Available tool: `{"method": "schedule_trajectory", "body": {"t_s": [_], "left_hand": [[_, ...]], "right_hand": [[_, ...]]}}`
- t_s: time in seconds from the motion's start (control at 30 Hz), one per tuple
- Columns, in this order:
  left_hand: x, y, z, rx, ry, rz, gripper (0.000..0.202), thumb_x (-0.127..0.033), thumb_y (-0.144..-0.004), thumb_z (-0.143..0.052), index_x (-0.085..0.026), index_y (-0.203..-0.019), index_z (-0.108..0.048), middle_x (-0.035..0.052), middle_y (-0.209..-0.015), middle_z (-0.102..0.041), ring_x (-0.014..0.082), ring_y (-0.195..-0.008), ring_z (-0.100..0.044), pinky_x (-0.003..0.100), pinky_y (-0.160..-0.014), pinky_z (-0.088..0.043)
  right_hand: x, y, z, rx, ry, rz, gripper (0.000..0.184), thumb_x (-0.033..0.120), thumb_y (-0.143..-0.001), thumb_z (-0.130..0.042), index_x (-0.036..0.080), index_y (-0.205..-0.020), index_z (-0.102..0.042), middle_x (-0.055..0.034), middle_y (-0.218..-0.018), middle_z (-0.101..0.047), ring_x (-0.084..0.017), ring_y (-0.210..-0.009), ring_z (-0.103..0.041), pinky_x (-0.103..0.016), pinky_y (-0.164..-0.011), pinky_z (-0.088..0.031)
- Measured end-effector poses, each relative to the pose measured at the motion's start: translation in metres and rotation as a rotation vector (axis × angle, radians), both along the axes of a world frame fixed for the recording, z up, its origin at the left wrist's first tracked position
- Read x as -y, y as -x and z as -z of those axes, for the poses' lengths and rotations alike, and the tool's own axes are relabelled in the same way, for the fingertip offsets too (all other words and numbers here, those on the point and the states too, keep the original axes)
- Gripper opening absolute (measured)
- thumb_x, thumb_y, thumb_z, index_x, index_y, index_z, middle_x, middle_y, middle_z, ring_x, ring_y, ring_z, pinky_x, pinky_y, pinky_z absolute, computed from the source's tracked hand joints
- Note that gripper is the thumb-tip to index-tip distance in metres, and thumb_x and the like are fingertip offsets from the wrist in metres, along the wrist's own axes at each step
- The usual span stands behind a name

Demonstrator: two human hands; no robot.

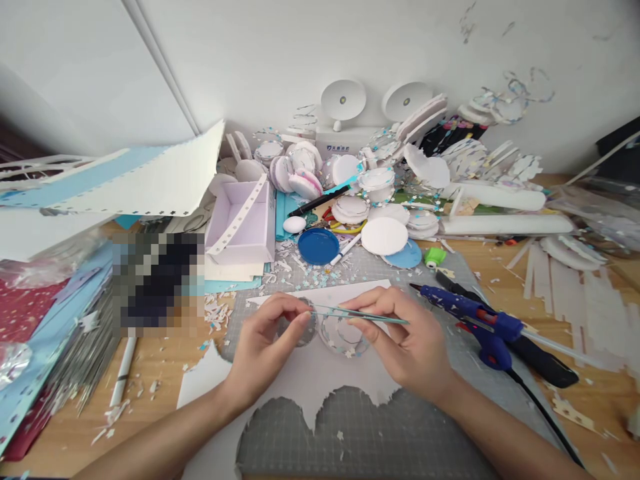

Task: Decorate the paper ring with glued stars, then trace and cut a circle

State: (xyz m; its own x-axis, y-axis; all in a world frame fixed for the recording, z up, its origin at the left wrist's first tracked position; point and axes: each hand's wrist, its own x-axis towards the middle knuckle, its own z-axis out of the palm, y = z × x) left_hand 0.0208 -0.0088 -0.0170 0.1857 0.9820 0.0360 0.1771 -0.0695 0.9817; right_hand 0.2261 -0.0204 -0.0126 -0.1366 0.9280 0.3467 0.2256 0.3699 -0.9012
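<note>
My right hand [407, 337] grips a pair of slim teal tweezers [373, 315], their tips pointing left. Close to those tips, my left hand [277, 340] pinches thumb against forefinger; what lies between them is too small to make out. Below the tweezers is a ring of thin strand dotted with small white and blue pieces [330, 343]. Partly behind my left fingers shows a round grey patch [303, 333]. Both hands are over a white paper sheet [325, 377] with scalloped, torn-looking cut edges.
A blue glue gun [465, 310] lies at right on the grey cutting mat [400, 440], its cord running toward me. Behind stand a lilac box [240, 250], a blue lid [319, 247] and piled white paper discs [385, 235]. Paper scraps litter the wooden table [175, 380].
</note>
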Motion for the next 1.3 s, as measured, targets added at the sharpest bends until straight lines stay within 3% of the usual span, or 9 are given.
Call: {"method": "schedule_trajectory", "body": {"t_s": [0.23, 0.33, 0.43, 0.53, 0.63, 0.77, 0.9, 1.3], "left_hand": [[-0.003, 0.002, 0.007, -0.043, -0.036, -0.099, 0.010, -0.021, -0.086, -0.057, -0.020, -0.092, -0.065, 0.0021, -0.090, -0.061, 0.0140, -0.083, -0.056, 0.025, -0.076, -0.044], [-0.005, 0.003, 0.008, -0.079, -0.076, -0.160, 0.017, -0.019, -0.086, -0.057, -0.021, -0.101, -0.064, 0.0020, -0.095, -0.060, 0.0136, -0.083, -0.055, 0.025, -0.078, -0.043], [-0.006, 0.003, 0.005, -0.076, -0.096, -0.186, 0.010, -0.022, -0.087, -0.056, -0.020, -0.092, -0.064, 0.0022, -0.093, -0.060, 0.0144, -0.086, -0.055, 0.025, -0.079, -0.042], [-0.005, 0.001, 0.003, -0.070, -0.078, -0.204, 0.013, -0.025, -0.090, -0.052, -0.020, -0.083, -0.061, 0.0009, -0.086, -0.059, 0.0139, -0.084, -0.054, 0.024, -0.079, -0.042], [-0.002, 0.001, 0.005, -0.040, -0.031, -0.240, 0.009, -0.025, -0.091, -0.051, -0.022, -0.090, -0.060, -0.0004, -0.089, -0.059, 0.0133, -0.085, -0.054, 0.023, -0.079, -0.042], [0.000, 0.002, 0.007, 0.012, 0.018, -0.285, 0.011, -0.022, -0.089, -0.051, -0.025, -0.097, -0.059, -0.0013, -0.098, -0.059, 0.0131, -0.092, -0.054, 0.021, -0.082, -0.042], [0.000, 0.003, 0.007, 0.018, 0.053, -0.275, 0.011, -0.022, -0.089, -0.049, -0.025, -0.094, -0.059, -0.0010, -0.094, -0.058, 0.0138, -0.090, -0.053, 0.021, -0.080, -0.042], [0.003, 0.005, 0.008, 0.058, 0.078, -0.216, 0.010, -0.021, -0.090, -0.048, -0.023, -0.093, -0.057, 0.0004, -0.093, -0.055, 0.0150, -0.089, -0.052, 0.023, -0.079, -0.041]], "right_hand": [[-0.002, -0.001, 0.001, -0.063, -0.006, 0.019, 0.016, 0.009, -0.085, -0.058, 0.023, -0.087, -0.051, -0.0032, -0.095, -0.063, -0.017, -0.094, -0.062, -0.032, -0.080, -0.051], [-0.005, -0.002, 0.000, 0.072, -0.027, -0.070, 0.018, 0.008, -0.085, -0.057, 0.023, -0.092, -0.050, -0.0029, -0.094, -0.062, -0.016, -0.093, -0.061, -0.033, -0.081, -0.049], [-0.008, -0.005, -0.003, 0.275, -0.089, -0.139, 0.019, 0.005, -0.083, -0.055, 0.022, -0.089, -0.049, -0.0024, -0.092, -0.063, -0.016, -0.089, -0.059, -0.033, -0.078, -0.046], [-0.007, -0.005, -0.009, 0.321, -0.156, -0.097, 0.019, 0.004, -0.083, -0.055, 0.021, -0.088, -0.048, -0.0027, -0.090, -0.062, -0.016, -0.088, -0.057, -0.034, -0.078, -0.044], [-0.003, 0.000, -0.016, 0.337, -0.211, -0.112, 0.019, 0.004, -0.082, -0.055, 0.021, -0.088, -0.048, -0.0034, -0.089, -0.062, -0.017, -0.089, -0.056, -0.034, -0.080, -0.042], [-0.001, 0.013, -0.017, 0.541, -0.269, -0.206, 0.016, 0.003, -0.084, -0.050, 0.019, -0.085, -0.047, -0.0045, -0.083, -0.062, -0.019, -0.083, -0.053, -0.036, -0.075, -0.038], [-0.004, 0.018, -0.012, 0.675, -0.287, -0.153, 0.016, 0.004, -0.084, -0.048, 0.018, -0.079, -0.045, -0.0049, -0.077, -0.060, -0.020, -0.077, -0.051, -0.037, -0.072, -0.035], [-0.008, 0.017, -0.007, 0.681, -0.247, -0.102, 0.020, 0.002, -0.082, -0.049, 0.021, -0.080, -0.043, -0.0022, -0.075, -0.060, -0.020, -0.076, -0.052, -0.037, -0.071, -0.034]]}}
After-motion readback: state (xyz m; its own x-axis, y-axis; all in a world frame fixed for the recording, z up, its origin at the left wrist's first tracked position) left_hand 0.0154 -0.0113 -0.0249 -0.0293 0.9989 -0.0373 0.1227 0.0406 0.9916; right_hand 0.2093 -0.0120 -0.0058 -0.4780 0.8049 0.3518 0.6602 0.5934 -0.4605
